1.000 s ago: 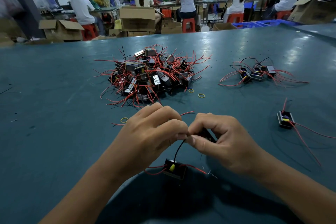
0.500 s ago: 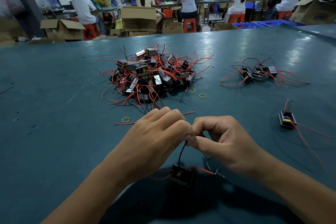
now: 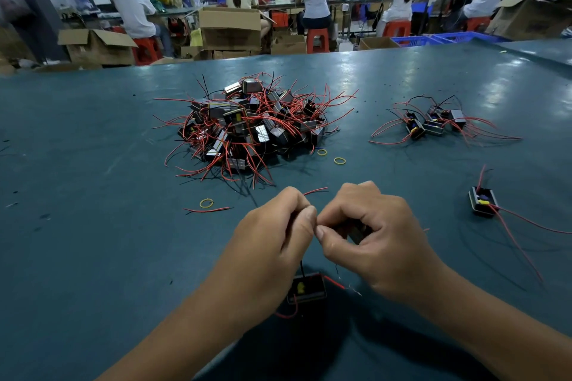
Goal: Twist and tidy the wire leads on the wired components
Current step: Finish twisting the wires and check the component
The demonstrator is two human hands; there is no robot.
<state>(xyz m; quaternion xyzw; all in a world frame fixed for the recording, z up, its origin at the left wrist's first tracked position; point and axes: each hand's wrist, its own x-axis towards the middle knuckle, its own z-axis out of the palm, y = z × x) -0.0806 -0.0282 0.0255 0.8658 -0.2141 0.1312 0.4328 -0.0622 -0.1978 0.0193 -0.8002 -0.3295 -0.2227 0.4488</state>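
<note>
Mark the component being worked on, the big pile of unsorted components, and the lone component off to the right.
component being worked on [image 3: 307, 288], head view, top of its black body
big pile [image 3: 247, 127], head view, centre of heap
lone component [image 3: 482, 202], head view, top by yellow part

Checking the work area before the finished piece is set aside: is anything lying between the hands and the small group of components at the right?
Nothing visible: bare teal table separates the right hand from the small group of black red-wired components.
</note>
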